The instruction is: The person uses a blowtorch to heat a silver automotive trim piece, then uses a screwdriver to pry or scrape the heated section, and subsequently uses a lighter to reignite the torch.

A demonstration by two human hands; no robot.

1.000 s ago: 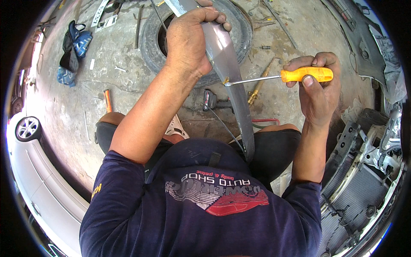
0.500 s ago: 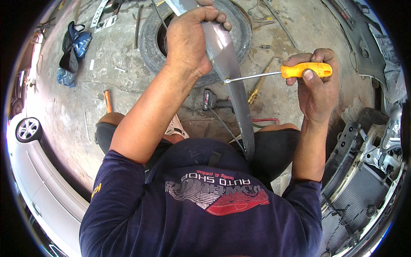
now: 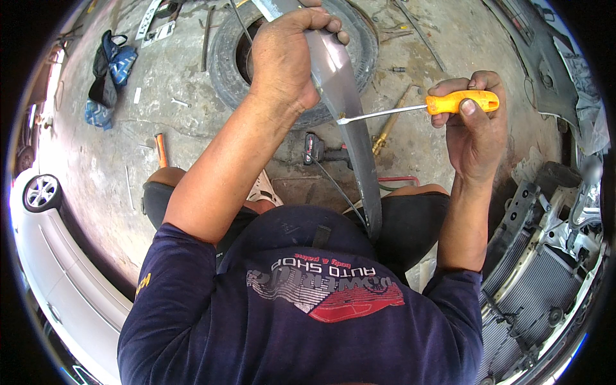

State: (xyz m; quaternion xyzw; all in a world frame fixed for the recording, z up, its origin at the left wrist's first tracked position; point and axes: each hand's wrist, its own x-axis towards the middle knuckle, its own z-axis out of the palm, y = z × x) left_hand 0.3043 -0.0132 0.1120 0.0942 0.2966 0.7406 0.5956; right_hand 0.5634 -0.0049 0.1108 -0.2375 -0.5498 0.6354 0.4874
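Note:
My left hand (image 3: 282, 61) is wrapped round a long, grey strip-like panel (image 3: 357, 138), which slopes from the top of the view down to my lap. Between the fingers of my right hand (image 3: 476, 138) is a screwdriver (image 3: 461, 102) with a yellow handle. Its metal shaft points left, and the tip meets the panel near its left edge, just below my left hand. A thin dark rod or strip (image 3: 337, 187) runs beside the panel's lower end. My left palm hides part of the panel.
A tyre (image 3: 226, 77) lies on the concrete beneath the panel, with a cordless power tool (image 3: 314, 147) nearer me. A wrench (image 3: 180, 102), an orange-handled tool (image 3: 160, 151) and a blue bag (image 3: 101, 90) lie left. A silver car (image 3: 74, 276) stands left; a radiator (image 3: 532, 295) is right.
The screwdriver has shifted slightly to the right, its handle tilting up a little, and its tip still meets the panel. My left hand has barely moved.

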